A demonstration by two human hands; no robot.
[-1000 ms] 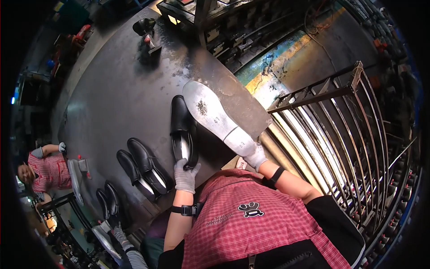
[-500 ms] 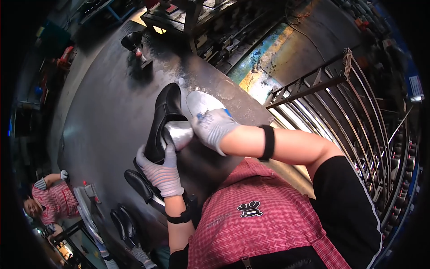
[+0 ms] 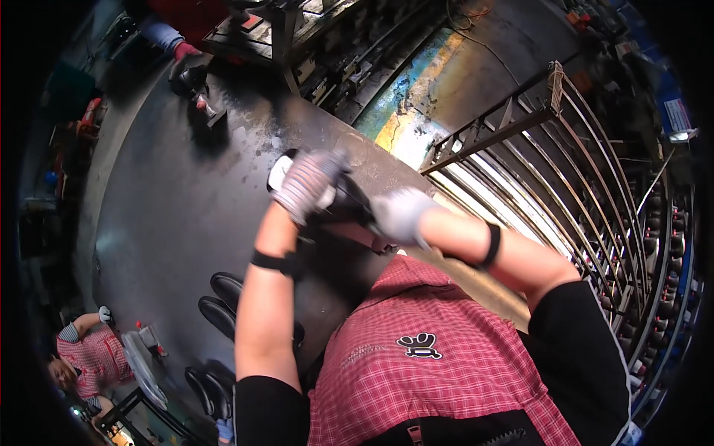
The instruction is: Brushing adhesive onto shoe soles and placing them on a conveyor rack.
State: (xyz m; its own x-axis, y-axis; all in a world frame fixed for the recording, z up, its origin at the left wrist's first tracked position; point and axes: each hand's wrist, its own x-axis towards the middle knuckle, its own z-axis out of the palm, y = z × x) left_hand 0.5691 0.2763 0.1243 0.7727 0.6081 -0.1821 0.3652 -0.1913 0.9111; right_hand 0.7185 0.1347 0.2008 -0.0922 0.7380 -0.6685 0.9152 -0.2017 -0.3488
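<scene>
My left hand (image 3: 309,186), in a pale striped glove, is closed around a black shoe (image 3: 346,204) above the dark table. A white patch (image 3: 280,172) shows at the end of the shoe beside this hand. My right hand (image 3: 401,215), in a white glove, is at the shoe's other end. It is smeared by motion, so its grip is unclear. Both hands hide much of the shoe. Left of my left forearm, more black shoes (image 3: 217,316) lie on the table.
The dark table (image 3: 156,215) has a black device with a red part (image 3: 199,97) at its far end, where another person's red-gloved hand (image 3: 182,50) reaches. A co-worker (image 3: 93,346) is at lower left, near more black shoes (image 3: 208,390). A metal rack (image 3: 520,134) stands at right.
My left hand has moved up and away with the shoe, which is now turned and tilted. The right hand has moved right; the white rounded piece beside it no longer shows. A red-gloved hand has appeared far left.
</scene>
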